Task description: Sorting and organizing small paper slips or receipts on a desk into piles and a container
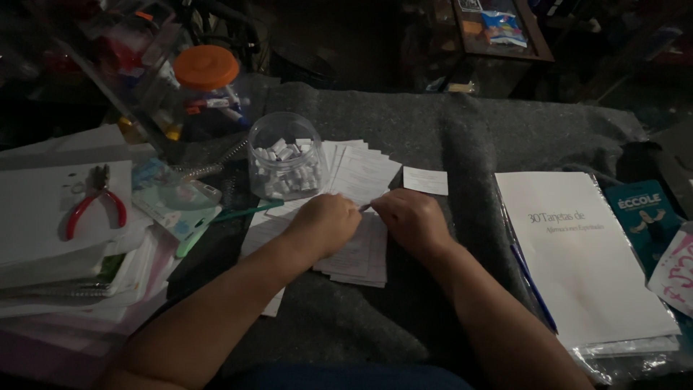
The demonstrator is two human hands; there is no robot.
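Pinching small white rolled paper slip | left hand | right hand

Lighting dim throughout. Desk covered by a grey felt blanket. Beyond its far edge, dark furniture, indistinct.

Red-handled pliers lie on a stack of white papers at the left. Behind them stands a jar with an orange lid. To the right, a white booklet in a clear sleeve rests on the grey blanket, a blue pen along its edge.
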